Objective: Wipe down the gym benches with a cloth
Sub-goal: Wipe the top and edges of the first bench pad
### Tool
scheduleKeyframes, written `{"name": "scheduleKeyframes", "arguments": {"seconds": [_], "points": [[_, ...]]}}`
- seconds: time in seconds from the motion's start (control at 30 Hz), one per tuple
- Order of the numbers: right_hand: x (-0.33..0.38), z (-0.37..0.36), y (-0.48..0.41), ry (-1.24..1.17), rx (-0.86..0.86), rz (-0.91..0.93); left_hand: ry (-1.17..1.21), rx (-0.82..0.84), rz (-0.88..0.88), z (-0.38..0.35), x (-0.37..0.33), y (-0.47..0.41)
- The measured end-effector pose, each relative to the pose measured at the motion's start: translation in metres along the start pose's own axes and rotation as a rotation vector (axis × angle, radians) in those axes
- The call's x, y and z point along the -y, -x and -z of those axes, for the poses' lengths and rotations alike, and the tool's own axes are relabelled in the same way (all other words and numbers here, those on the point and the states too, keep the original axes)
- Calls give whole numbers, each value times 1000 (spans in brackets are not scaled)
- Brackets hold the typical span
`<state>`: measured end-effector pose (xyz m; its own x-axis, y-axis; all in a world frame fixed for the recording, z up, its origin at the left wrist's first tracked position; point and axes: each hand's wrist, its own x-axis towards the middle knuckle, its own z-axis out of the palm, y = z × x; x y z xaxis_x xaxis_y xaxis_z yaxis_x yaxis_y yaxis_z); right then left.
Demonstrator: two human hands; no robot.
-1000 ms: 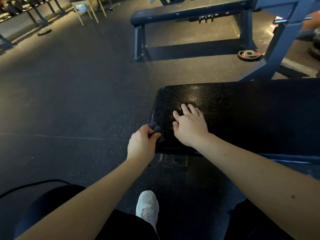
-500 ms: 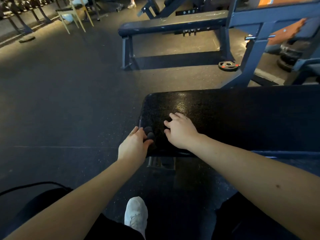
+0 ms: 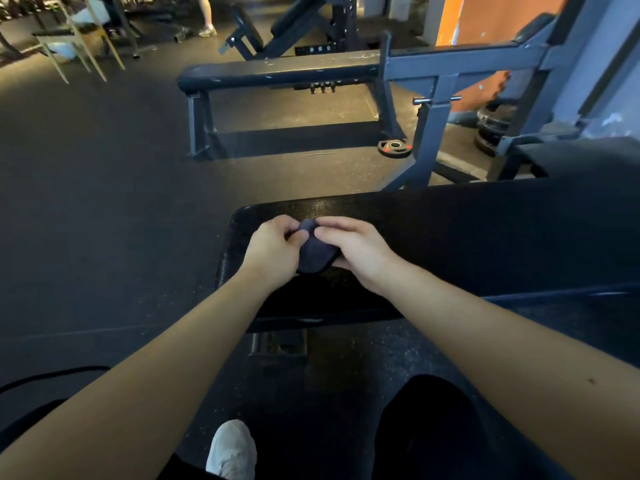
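Gripping one cloth [image 3: 313,249], two hands [image 3: 273,252] [image 3: 356,249]

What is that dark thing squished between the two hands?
A dark cloth, pinched by the left hand and the right hand over the near bench's black pad, as the head view shows.

Single head-worn wide-angle view, looking forward and down, close over near bench [image 3: 450,230] end
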<state>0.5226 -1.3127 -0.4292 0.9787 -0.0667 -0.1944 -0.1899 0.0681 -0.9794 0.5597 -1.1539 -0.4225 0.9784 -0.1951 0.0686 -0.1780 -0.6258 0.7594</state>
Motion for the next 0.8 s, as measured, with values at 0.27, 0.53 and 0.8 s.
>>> {"name": "scheduleKeyframes", "arguments": {"seconds": [0.27, 0.53, 0.8], "points": [[2, 55, -4, 137, -79, 116, 164, 112, 42, -15, -43, -15], [17, 111, -10, -129, -101, 46, 96, 260, -15, -60, -90, -51], [5, 186, 8, -251, -203, 95, 219, 399, -201, -137, -146, -81]]}}
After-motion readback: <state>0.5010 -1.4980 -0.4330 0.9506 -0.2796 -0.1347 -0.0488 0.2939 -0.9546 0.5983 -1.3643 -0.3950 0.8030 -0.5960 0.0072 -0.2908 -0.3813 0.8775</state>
